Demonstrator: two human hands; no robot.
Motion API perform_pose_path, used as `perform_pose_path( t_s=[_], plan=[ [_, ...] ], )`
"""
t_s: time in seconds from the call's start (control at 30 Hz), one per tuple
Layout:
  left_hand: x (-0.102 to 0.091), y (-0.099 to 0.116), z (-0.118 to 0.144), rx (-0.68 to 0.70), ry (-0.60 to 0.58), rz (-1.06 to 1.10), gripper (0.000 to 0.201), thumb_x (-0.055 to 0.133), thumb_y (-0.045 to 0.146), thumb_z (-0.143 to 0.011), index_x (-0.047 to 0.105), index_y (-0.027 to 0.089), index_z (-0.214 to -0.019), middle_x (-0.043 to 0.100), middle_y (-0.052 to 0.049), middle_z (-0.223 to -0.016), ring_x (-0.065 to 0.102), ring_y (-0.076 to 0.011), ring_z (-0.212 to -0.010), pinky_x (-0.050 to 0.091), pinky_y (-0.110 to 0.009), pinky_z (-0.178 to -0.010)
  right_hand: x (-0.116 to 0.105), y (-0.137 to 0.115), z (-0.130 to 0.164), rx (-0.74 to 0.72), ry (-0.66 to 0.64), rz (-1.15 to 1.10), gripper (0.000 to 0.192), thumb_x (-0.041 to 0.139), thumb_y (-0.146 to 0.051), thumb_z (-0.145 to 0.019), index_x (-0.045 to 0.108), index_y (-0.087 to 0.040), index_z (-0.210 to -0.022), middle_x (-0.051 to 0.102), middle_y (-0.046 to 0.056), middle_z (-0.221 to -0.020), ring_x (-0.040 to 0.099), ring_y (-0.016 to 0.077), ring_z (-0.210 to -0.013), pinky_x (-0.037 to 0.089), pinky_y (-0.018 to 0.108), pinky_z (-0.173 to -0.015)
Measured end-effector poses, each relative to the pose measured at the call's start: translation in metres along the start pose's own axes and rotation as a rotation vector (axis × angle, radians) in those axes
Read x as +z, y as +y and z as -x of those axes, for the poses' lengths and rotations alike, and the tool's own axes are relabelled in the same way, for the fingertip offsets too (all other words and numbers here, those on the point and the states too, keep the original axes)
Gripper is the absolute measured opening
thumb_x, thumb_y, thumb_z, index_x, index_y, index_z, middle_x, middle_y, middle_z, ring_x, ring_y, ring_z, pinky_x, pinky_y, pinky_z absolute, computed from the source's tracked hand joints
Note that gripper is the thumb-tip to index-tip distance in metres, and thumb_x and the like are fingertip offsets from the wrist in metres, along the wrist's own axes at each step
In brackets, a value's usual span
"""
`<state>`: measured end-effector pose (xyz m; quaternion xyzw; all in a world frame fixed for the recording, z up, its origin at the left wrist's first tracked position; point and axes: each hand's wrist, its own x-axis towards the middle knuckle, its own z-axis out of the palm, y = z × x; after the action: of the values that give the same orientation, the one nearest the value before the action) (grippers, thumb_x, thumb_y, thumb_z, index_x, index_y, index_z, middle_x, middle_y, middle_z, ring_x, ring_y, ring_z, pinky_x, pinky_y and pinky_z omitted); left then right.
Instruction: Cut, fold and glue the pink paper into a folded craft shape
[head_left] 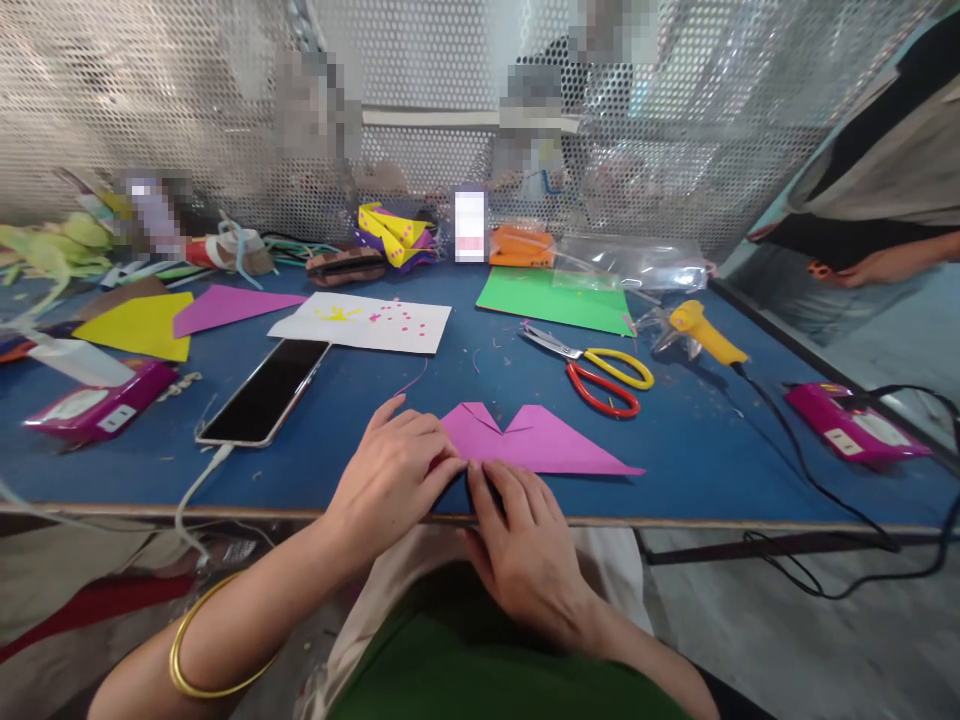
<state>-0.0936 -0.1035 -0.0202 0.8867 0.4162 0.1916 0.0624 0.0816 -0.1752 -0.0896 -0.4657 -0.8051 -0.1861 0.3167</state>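
Observation:
A folded magenta paper (pixel 536 442) lies near the front edge of the blue table (pixel 675 440). Its left part has a notch and its right end runs out to a point. My left hand (pixel 390 478) rests on the paper's left side, fingers pressing its lower edge. My right hand (pixel 525 545) comes up from below the table edge, with its fingertips on the paper's bottom tip, beside the left fingers. A gold bangle (pixel 196 650) sits on my left forearm.
Scissors (pixel 600 372) with yellow and red handles lie right of centre, near a yellow glue gun (pixel 701 330) with a black cord. A phone (pixel 264 392), white sheet (pixel 364 322), green sheet (pixel 555 298), yellow and purple papers lie around. Another person's arm (pixel 885 262) is at right.

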Motion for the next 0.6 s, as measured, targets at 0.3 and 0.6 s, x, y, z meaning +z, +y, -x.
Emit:
perform_pose_path(
  t_s=[0.3,0.6],
  plan=[
    [-0.009,-0.007,0.012,-0.048,0.055,0.082,0.028,0.046,0.03,-0.1,0.07,0.024,-0.087,0.073,0.002,-0.094,0.067,-0.0165,-0.091,0.023,-0.052,-0.118,0.0,0.004,0.001,-0.009,-0.023,-0.051,0.043,0.048,-0.03,-0.099,0.062,-0.003,-0.13,0.07,0.015,-0.119,0.058,0.0262,-0.115,0.038,0.042,-0.107],
    [-0.011,-0.008,0.017,0.07,0.164,-0.059,0.009,0.066,0.03,-0.092,0.073,0.029,-0.086,0.075,0.005,-0.089,0.065,-0.0197,-0.1,0.01,-0.054,-0.122,0.004,0.003,0.004,0.006,-0.003,-0.052,0.043,0.051,-0.03,-0.099,0.062,-0.005,-0.132,0.071,0.014,-0.12,0.059,0.0243,-0.115,0.034,0.04,-0.111]
  ],
)
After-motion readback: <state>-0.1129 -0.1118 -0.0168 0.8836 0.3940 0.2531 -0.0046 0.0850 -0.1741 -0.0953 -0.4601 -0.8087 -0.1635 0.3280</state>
